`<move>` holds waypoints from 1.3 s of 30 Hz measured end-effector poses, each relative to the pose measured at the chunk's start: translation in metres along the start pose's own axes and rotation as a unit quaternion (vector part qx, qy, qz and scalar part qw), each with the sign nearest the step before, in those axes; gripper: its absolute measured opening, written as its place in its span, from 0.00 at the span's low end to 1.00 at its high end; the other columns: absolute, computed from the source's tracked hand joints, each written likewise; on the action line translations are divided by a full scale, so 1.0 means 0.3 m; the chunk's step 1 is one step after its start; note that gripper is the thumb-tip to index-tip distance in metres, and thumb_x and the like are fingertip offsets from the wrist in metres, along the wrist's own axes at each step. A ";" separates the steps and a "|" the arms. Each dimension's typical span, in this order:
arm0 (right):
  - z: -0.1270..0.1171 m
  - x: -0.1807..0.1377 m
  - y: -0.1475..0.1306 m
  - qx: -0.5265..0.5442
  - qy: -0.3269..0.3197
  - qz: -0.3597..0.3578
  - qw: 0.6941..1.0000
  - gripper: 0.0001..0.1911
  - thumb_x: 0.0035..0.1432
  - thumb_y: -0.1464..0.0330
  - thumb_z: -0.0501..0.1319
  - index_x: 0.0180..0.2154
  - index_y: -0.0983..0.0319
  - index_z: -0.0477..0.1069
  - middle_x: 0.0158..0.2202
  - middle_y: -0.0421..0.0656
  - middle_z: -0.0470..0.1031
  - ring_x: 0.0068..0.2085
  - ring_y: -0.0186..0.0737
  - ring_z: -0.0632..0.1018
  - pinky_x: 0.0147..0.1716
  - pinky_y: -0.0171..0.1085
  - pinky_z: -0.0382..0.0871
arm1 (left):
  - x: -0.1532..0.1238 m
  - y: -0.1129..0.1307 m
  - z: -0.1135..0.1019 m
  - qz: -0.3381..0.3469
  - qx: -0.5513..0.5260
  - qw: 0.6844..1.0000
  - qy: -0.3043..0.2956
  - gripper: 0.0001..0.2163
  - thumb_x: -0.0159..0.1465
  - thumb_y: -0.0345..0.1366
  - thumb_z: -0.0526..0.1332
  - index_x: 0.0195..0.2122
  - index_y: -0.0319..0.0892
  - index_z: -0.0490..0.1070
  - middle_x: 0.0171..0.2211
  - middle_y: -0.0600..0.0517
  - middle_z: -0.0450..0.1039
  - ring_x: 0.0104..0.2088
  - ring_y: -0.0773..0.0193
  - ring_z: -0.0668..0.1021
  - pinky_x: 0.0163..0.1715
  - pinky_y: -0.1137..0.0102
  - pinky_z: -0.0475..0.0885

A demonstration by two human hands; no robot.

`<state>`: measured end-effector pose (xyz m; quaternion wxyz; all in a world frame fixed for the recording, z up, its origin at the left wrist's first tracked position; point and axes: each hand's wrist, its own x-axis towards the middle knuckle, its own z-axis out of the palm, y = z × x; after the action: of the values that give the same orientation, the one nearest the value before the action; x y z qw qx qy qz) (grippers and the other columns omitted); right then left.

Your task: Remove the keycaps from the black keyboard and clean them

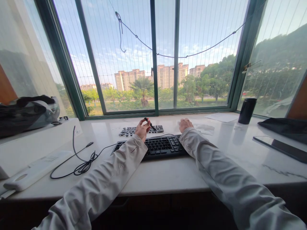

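Observation:
Between the thumb and fingers of my left hand [142, 129] is a long narrow black keycap [151, 124], shaped like a space bar, held tilted above the table. My right hand [185, 124] is past the right end of the keyboard, its fingers curled but smeared by motion; whether it holds anything is unclear. Under my wrists lies a black keyboard [160, 147], its key area showing bare sockets, with keycaps still visible on its right part. Behind it, loose black keycaps [129, 131] lie in rows. A crumpled whitish tissue or wrapper [205, 128] rests just right of my right hand.
A coiled black cable [85, 166] and a white power strip [35, 171] lie at left, beside a white box [48, 137] bearing a dark headset [28, 111]. At right are a black cup [247, 111], paper [222, 117], a phone [280, 147] and dark cloth [285, 127]. Windows stand behind.

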<state>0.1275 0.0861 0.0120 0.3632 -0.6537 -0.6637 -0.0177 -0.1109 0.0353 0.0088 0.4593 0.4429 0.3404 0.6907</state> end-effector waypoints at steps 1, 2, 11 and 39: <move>0.002 0.002 0.012 -0.013 -0.001 0.017 1.000 0.15 0.50 0.68 0.63 0.41 0.66 0.74 0.43 0.59 0.70 0.45 0.55 0.72 0.42 0.47 0.63 | 0.000 0.002 0.002 -0.001 0.005 1.000 -0.006 0.19 0.48 0.40 0.70 0.39 0.42 0.68 0.25 0.56 0.68 0.22 0.77 0.70 0.21 0.79 0.62; 0.004 0.001 0.015 -0.024 0.000 0.029 0.999 0.18 0.49 0.68 0.64 0.43 0.68 0.72 0.45 0.61 0.69 0.46 0.57 0.71 0.42 0.49 0.63 | 0.000 0.004 0.002 -0.002 0.013 1.000 -0.011 0.19 0.48 0.40 0.69 0.39 0.42 0.68 0.26 0.56 0.69 0.22 0.76 0.71 0.22 0.79 0.63; -0.012 -0.121 -0.199 0.147 -0.020 -0.346 0.927 0.24 0.57 0.57 0.57 0.52 0.60 0.65 0.40 0.45 0.74 0.38 0.39 0.74 0.41 0.39 0.65 | 0.013 0.016 -0.035 0.002 0.161 0.987 0.011 0.22 0.45 0.52 0.68 0.30 0.40 0.66 0.24 0.54 0.73 0.11 0.75 0.67 0.10 0.77 0.52; 0.012 -0.143 -0.215 0.237 -0.015 -0.213 0.948 0.14 0.52 0.60 0.61 0.41 0.57 0.76 0.31 0.41 0.77 0.32 0.38 0.75 0.37 0.38 0.67 | -0.013 0.187 -0.061 0.230 0.443 0.857 -0.131 0.10 0.45 0.43 0.69 0.28 0.46 0.78 0.26 0.51 0.77 0.26 0.63 0.74 0.28 0.72 0.64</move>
<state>0.0640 0.0420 0.0169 0.4854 -0.3924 -0.7779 0.0723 -0.1458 0.0109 0.0498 0.0831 0.7514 0.4360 0.4883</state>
